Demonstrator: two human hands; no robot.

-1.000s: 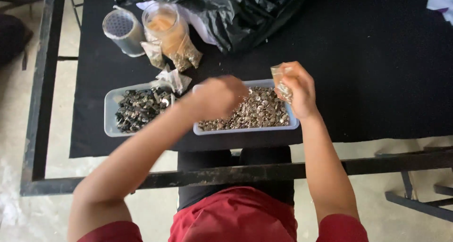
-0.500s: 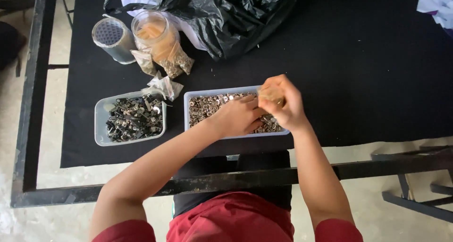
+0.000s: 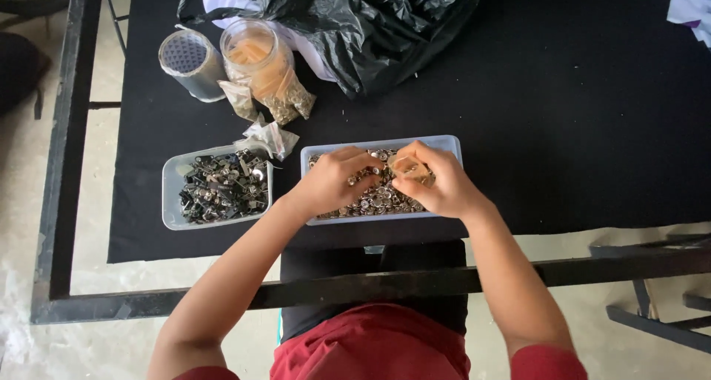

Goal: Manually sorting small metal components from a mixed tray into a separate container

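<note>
Both your hands sit over the tray of small metal pieces (image 3: 444,144): your left hand (image 3: 333,181) curls loosely onto them, your right hand (image 3: 437,184) pinches a small clear packet (image 3: 409,167)

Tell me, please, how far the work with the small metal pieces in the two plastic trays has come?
Done: some small clear filled bags lie by the clear plastic jar. In hand: the right hand holds a small clear bag over the right-hand clear plastic tray, while the left hand touches its silver-coloured metal pieces. Left: that tray looks quite full, as does the left tray of darker metal parts.
</note>
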